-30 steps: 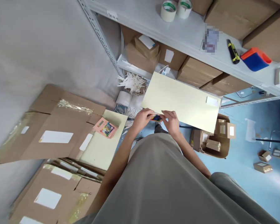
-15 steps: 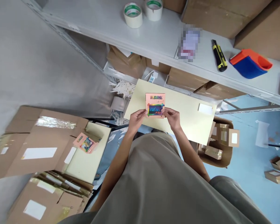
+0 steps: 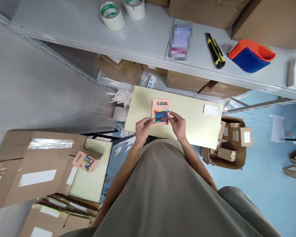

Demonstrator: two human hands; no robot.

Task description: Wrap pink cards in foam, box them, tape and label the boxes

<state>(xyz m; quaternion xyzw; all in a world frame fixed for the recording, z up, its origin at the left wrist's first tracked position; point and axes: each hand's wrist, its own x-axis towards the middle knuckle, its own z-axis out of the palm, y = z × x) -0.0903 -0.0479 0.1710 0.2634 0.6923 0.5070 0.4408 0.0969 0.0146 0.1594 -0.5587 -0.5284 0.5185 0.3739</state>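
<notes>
A thin pink printed booklet (image 3: 160, 104) with a dark picture in a rainbow frame is held upright over the pale yellow table (image 3: 194, 128). My left hand (image 3: 143, 128) pinches its lower left edge, thumb on the front. At the right edge, my right hand (image 3: 178, 124) has thumb and forefinger closed on the booklet's side, the other fingers curled. What lies behind the booklet is hidden. A white label or card (image 3: 211, 110) rests at the right end of the table.
More pink booklets (image 3: 86, 162) lie on a side table by a large carton (image 3: 37, 161). A shelf ahead carries tape rolls (image 3: 112, 20), a box cutter (image 3: 215, 51) and an orange-and-blue tape dispenser (image 3: 251, 56). A carton of small boxes (image 3: 239, 159) stands right.
The view has shifted, so the shelf items sit further left. Both hands still have the booklet, and my right hand's fingers have shifted slightly at its right edge.
</notes>
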